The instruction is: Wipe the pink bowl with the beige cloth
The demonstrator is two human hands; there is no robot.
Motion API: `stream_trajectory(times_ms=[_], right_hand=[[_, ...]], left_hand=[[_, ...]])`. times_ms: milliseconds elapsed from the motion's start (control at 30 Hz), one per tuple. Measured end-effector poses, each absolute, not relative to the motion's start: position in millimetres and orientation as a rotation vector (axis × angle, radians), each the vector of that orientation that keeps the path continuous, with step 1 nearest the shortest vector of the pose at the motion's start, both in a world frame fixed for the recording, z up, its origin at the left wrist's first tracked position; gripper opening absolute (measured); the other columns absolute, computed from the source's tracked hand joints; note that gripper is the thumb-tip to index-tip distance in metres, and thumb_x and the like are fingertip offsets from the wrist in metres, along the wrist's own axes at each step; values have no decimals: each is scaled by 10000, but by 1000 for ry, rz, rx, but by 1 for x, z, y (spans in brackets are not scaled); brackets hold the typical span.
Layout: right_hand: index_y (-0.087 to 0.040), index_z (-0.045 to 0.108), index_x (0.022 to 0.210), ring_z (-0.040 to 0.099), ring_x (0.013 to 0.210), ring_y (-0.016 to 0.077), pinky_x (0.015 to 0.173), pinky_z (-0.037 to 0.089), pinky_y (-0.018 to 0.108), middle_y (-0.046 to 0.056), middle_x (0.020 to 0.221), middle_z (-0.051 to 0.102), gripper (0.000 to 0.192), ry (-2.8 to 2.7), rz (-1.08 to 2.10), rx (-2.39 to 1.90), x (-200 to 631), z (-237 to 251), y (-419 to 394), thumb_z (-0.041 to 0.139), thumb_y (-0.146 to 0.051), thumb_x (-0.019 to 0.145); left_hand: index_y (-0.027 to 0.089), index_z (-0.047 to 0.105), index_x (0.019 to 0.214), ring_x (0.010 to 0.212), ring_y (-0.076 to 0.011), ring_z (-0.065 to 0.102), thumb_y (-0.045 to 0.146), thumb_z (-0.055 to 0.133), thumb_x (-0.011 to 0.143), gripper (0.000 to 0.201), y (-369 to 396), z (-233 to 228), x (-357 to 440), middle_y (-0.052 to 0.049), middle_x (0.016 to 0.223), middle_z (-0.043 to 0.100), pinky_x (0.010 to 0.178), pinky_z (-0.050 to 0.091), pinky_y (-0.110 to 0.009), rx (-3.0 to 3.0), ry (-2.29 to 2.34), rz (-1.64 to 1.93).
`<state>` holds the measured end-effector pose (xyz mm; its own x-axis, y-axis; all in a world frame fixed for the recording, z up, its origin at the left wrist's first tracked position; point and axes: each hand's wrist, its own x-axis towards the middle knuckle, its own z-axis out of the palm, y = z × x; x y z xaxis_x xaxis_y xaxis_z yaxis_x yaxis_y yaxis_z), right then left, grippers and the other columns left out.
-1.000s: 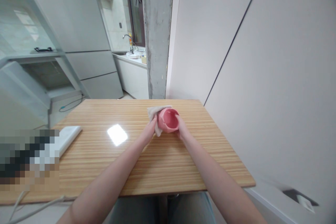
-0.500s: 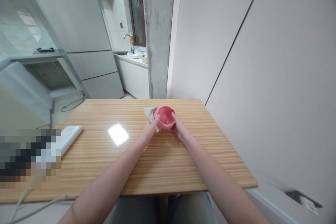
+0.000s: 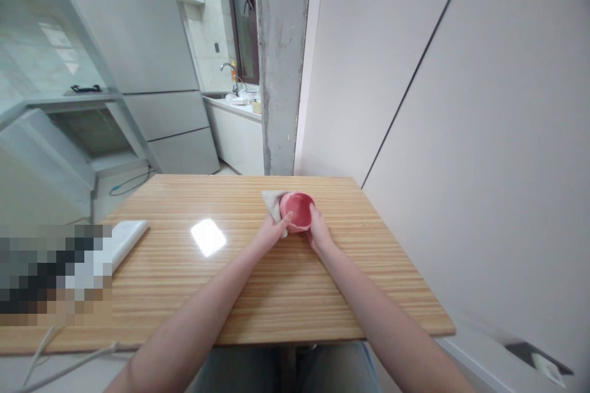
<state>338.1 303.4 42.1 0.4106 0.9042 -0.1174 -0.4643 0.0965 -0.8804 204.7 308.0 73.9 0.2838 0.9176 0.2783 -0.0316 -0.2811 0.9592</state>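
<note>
A pink bowl (image 3: 299,211) is held up between both hands above the far middle of the wooden table, its opening tipped toward me. My left hand (image 3: 275,228) grips the bowl's left side, thumb over the rim, with a whitish cloth (image 3: 273,201) pressed between palm and bowl. One corner of the cloth sticks out at the upper left. On the other side, my right hand (image 3: 319,228) clasps the bowl, thumb at the rim and the other fingers partly hidden behind it.
The wooden table (image 3: 175,295) stretches out under my arms. A white power-strip-like object (image 3: 129,236) lies at the left beside a blurred-out patch, with a white cable (image 3: 78,368) near the front edge. A pale wall panel (image 3: 461,166) stands on the right.
The bowl has shifted slightly to the right and turned, its opening now facing more to the right. Both hands and the cloth have moved along with it.
</note>
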Motion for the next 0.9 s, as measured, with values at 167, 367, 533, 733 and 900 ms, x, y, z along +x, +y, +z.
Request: stream_trajectory(times_ms=[167,367,533,733,900], right_hand=[[-203,608,1073,615,1061,188,917,490,332,61,1137,670,397,-563,1271,-944,339,54,299,604,-451,763],[-249,602,1105,666,894,210,673,547,343,60,1041,704,446,-672,1556,-1120,340,68,287,603,-524,753],[-264,592,1093,663,875,189,668,549,318,36,1060,695,403,-614,1376,-1123,341,63,291,601,-500,766],[-311,515,1162,667,832,162,648,545,287,13,1060,688,439,-515,1312,-961,342,65,293,611,-488,772],[-253,568,1122,660,814,175,664,543,301,37,985,705,454,-613,1418,-1029,346,73,292,624,-506,750]], left_hand=[[166,507,1288,1263,-295,467,487,603,785,604,309,75,204,-110,1319,552,1111,310,-456,1532,881,1210],[153,628,1103,1135,-271,569,544,510,827,493,314,83,194,-98,1142,661,1055,378,-424,1441,922,1244],[166,573,1195,1255,-260,477,565,445,857,538,313,78,200,-104,1274,586,1117,298,-409,1475,883,1252],[182,409,1354,1352,-265,350,492,572,816,642,309,61,211,-115,1416,443,1154,213,-432,1594,767,1203],[178,399,1360,1320,-268,395,479,545,837,621,308,68,205,-116,1400,461,1138,246,-435,1497,823,1306]])
